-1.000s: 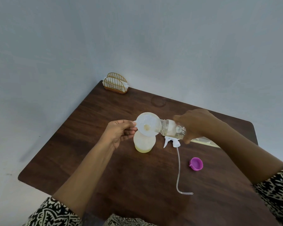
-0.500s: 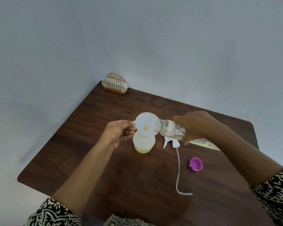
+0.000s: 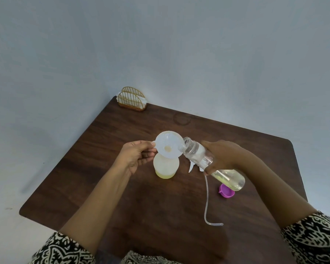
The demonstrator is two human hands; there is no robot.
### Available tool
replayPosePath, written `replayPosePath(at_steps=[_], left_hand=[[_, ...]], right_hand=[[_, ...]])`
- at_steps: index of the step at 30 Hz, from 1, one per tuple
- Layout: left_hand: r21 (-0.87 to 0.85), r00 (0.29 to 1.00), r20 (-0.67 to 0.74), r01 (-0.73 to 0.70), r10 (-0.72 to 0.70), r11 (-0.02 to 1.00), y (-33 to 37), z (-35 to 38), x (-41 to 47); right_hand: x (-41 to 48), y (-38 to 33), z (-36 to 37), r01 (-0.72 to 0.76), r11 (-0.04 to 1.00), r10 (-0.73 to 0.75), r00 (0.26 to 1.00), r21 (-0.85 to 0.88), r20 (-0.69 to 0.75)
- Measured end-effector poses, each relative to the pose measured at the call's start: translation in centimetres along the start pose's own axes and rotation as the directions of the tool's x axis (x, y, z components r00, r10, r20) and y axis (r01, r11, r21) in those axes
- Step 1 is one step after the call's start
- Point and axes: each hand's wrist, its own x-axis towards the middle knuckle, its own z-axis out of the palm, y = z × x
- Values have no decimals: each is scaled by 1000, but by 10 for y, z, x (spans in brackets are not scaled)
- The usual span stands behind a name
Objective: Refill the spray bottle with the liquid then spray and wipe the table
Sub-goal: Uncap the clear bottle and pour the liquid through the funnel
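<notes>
Refill bottle (image 3: 196, 154) tipping back since earlier, mouth at funnel (image 3: 168, 147) rim, liquid pooling at base. Right hand (image 3: 227, 155) gripping its middle, left hand (image 3: 135, 157) pinching funnel tab over spray bottle (image 3: 166, 166), frame centre. Imo re-tilting slowly, keeping funnel steady.

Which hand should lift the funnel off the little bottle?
Probably the left hand: it pinches the tab of the funnel, while the right hand is full, gripping the clear bottle.
</notes>
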Motion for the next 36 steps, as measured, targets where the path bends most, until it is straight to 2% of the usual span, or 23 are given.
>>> replayPosePath(at_steps=[4,7,15,26,31,36], left_hand=[[-6,1000,-4,3,-3,1000,0,0,0],[-4,1000,-4,6,-6,1000,-1,-1,0],[-8,1000,-11,7,-7,1000,-2,-1,0],[-29,1000,-23,5,-5,1000,-4,-1,1],[-37,1000,-26,4,-5,999,-5,-1,2],[-43,999,-42,5,-7,999,-7,-3,4]], right_hand=[[1,3,8,12,991,-13,1000,133,3],[1,2,10,18,986,-21,1000,167,15],[-3,-2,-6,0,1000,0,1000,-9,23],[-5,-7,-17,15,994,-13,1000,-106,20],[-6,-6,-9,4,998,-4,1000,-60,-11],[-8,-1,12,-7,998,12,997,69,-74]])
